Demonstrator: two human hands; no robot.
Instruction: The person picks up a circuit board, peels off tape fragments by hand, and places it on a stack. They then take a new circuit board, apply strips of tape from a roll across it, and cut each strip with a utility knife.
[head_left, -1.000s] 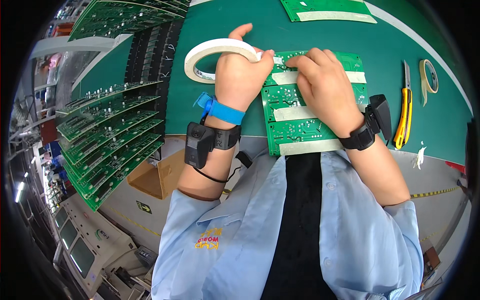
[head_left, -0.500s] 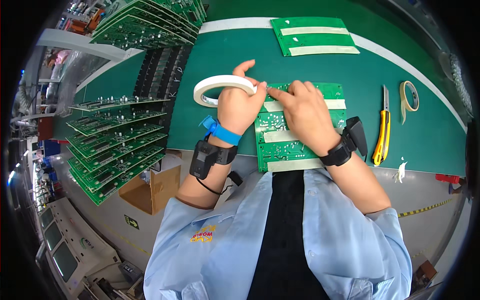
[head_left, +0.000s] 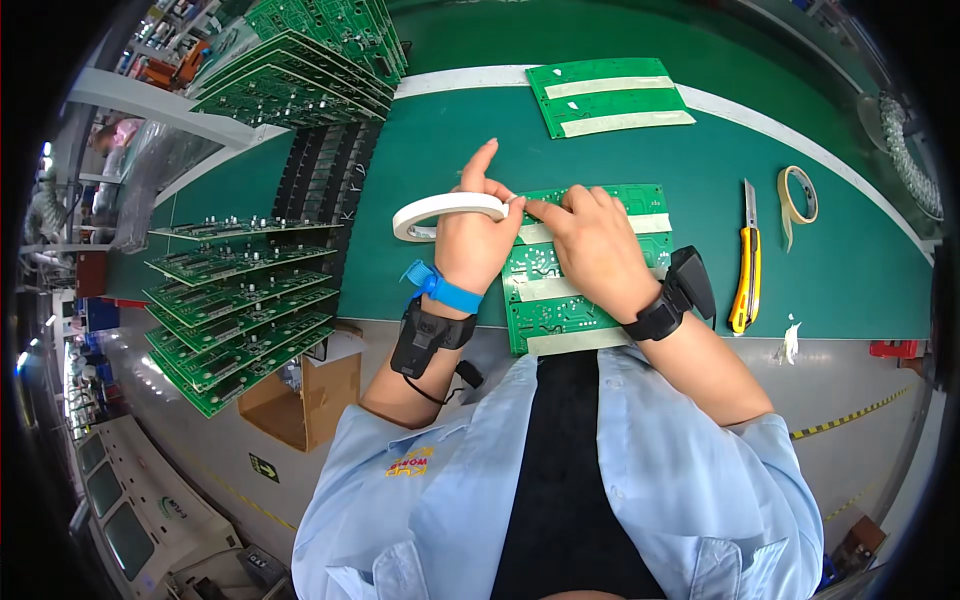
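My left hand (head_left: 470, 240) is closed on a roll of white tape (head_left: 420, 212), which sticks out to the left of it. Its thumb points toward the top left corner of a green circuit board (head_left: 535, 262), while one finger is raised. My right hand (head_left: 600, 245) rests over that board with curled fingers. Its index finger reaches left and meets the left thumb at the board's upper edge. Whatever lies between those fingertips is hidden. Pale tape strips (head_left: 575, 341) run across the board, partly covered by my right hand.
Beyond lies another taped circuit board (head_left: 610, 97). To the right are a yellow utility knife (head_left: 745, 275) with its blade out, a beige tape roll (head_left: 812, 195) and a white scrap (head_left: 790, 343). Several circuit boards (head_left: 245, 265) stand in a black rack (head_left: 325, 170) at left.
The whole view has shifted slightly. My left hand's raised finger stands more upright, and the tape roll has tipped flatter. Both hands stay at the board's upper edge.
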